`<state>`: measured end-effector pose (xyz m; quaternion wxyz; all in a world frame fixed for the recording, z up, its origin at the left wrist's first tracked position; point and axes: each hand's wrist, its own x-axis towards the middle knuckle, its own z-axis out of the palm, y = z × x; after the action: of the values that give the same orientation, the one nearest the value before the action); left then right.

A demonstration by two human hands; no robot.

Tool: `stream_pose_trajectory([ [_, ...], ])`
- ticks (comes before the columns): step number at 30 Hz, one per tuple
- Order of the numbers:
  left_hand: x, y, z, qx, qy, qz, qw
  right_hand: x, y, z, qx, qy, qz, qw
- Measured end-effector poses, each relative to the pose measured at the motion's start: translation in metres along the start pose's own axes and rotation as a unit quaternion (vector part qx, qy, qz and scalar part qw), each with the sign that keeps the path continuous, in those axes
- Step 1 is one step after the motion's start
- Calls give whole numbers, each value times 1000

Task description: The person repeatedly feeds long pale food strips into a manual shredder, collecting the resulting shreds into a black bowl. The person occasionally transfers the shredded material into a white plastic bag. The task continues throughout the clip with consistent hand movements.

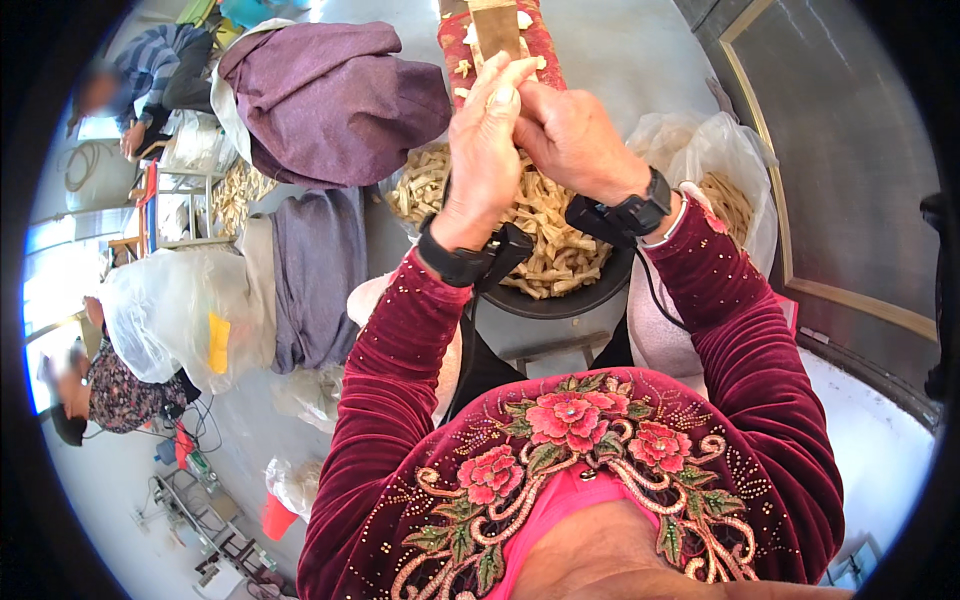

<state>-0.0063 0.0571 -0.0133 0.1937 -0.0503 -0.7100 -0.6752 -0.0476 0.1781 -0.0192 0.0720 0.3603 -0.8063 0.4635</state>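
Note:
My left hand (486, 154) reaches forward with its fingers stretched out and the thumb laid along them. Against it, my right hand (574, 139) is curled, its fingertips tucked behind the left fingers. Whatever may lie between the two hands is hidden. Both hands are above a wide dark basin (559, 309) heaped with pale tan, twisted strips (562, 259). Just beyond my fingertips, a wooden board (495, 34) lies along a bench covered with red cloth (551, 45). A few small pale pieces (463, 68) are scattered on that cloth.
A clear plastic bag (757, 161) of long tan strips stands at right, by a framed panel (847, 150). Purple cloth (330, 97) covers a bulky heap at left. Beyond it are two other people, a metal rack (187, 202) and a plastic-covered bundle (180, 315).

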Motion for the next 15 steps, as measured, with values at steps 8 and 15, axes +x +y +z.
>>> stream_pose_trajectory([
  [8, 8, -5, -12, 292, 19, 94, 952, 3, 4, -12, 587, -139, 321, 731],
  [15, 3, -7, -22, 194, -13, 182, 964, 2, 10, -21, 531, -225, 306, 758],
])
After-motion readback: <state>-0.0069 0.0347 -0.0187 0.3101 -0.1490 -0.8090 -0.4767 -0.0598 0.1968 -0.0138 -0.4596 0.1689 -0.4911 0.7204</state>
